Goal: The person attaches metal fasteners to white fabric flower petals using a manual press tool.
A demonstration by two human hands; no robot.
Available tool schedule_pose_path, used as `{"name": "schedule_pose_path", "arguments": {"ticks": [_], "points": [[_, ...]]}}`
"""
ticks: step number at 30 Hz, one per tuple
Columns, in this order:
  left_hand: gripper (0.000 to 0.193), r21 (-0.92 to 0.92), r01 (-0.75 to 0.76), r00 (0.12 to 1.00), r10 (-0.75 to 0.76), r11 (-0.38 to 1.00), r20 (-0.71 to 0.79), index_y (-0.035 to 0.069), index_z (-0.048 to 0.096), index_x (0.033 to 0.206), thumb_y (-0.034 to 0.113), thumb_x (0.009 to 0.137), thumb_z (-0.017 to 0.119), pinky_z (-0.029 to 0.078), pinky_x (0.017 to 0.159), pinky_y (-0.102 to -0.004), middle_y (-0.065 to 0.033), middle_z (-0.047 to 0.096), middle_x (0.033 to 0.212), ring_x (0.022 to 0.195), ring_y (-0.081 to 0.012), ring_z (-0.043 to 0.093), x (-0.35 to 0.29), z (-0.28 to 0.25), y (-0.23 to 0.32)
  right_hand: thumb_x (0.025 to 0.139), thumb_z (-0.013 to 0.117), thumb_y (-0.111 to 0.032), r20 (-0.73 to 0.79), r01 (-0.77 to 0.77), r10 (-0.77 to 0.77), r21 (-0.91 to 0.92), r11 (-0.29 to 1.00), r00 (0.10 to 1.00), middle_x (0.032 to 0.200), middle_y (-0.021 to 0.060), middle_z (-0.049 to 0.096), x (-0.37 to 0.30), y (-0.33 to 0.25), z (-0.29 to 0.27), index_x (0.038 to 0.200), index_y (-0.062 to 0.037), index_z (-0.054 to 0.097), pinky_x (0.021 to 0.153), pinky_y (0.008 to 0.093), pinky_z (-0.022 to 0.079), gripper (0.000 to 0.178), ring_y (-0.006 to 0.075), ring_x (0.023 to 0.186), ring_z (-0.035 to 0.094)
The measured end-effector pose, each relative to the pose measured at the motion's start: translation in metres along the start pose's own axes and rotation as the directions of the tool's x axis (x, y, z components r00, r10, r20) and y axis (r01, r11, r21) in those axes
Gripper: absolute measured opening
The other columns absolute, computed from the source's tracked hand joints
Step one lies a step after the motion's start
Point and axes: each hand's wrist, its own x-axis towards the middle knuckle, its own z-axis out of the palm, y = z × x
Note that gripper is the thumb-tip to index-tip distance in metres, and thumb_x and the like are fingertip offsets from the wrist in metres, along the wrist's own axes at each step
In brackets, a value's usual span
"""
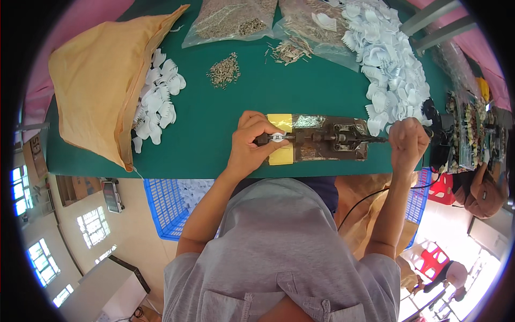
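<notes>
At the near edge of the green table, my left hand [248,142] pinches a small white plastic piece [277,138] between thumb and fingertips. It holds the piece at the left end of a dark metal hand-operated press [327,137]. Yellow tape [280,156] covers part of the press's base beside these fingers. My right hand [409,140] is closed in a fist at the far right end of the press, around the end of its lever [379,139]. The fist hides the lever's handle.
Comb-toothed white plastic pieces [394,75] are heaped at the right; more [158,110] spill from a tan sack [96,80] at the left. Small metal parts [224,71] and thin pins [289,51] lie before clear bags [230,19]. A blue basket [163,209] stands below the table edge.
</notes>
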Motion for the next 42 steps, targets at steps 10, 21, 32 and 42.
{"name": "schedule_pose_path", "arguments": {"ticks": [10, 21, 32, 42], "points": [[0.021, 0.038, -0.027, 1.0, 0.027, 0.999, -0.003, 0.006, 0.075, 0.089, 0.008, 0.075, 0.092, 0.046, 0.085, -0.033, -0.0029, 0.065, 0.088, 0.1, -0.0213, 0.056, 0.004, 0.0, 0.002, 0.105, 0.065, -0.014, -0.145, 0.022, -0.065, -0.281, 0.959, 0.987, 0.056, -0.0089, 0.035, 0.0, -0.005, 0.07, 0.062, -0.0129, 0.047, 0.045, 0.0264, 0.016, 0.046, 0.002, 0.049, 0.028], [0.025, -0.067, -0.153, 0.988, 0.153, 0.986, -0.008, 0.009, 0.074, 0.087, 0.005, 0.07, 0.092, 0.049, 0.085, -0.0355, -0.0009, 0.072, 0.091, 0.1, -0.0224, 0.061, -0.016, -0.069, 0.058, 0.113, 0.047, -0.025, 0.075, -0.225, 0.353, 0.886, 0.406, 0.933, 0.05, -0.0048, 0.022, 0.001, 0.064, -0.066, 0.06, -0.0185, 0.03, 0.042, 0.0295, 0.024, 0.057, 0.0108, 0.044, 0.022], [0.036, 0.563, 0.307, 0.915, -0.075, 0.768, -0.397, 0.005, 0.072, 0.12, 0.008, 0.085, 0.082, 0.055, 0.085, -0.0361, -0.0108, 0.07, 0.116, 0.097, -0.025, 0.067, -0.048, -0.181, 0.002, 0.114, 0.048, -0.025, 0.116, -0.28, 0.38, 0.867, 0.412, 0.918, 0.054, -0.0039, 0.025, 0.005, 0.069, -0.073, 0.063, -0.0163, 0.032, 0.045, 0.028, 0.026, 0.054, 0.0096, 0.048, 0.023], [0.023, 0.857, 0.166, 0.958, 0.125, 0.487, -0.257, 0.006, 0.07, 0.117, 0.005, 0.094, 0.066, 0.054, 0.09, -0.0473, -0.0172, 0.07, 0.113, 0.105, -0.0393, 0.067, -0.038, -0.211, -0.048, 0.108, 0.061, -0.028, -0.582, -0.238, -0.001, -0.334, 0.912, 0.813, 0.069, -0.0002, 0.056, -0.011, 0.068, -0.058, 0.081, -0.0071, 0.062, 0.065, 0.0298, 0.051, 0.034, 0.01, 0.067, 0.056]]}}
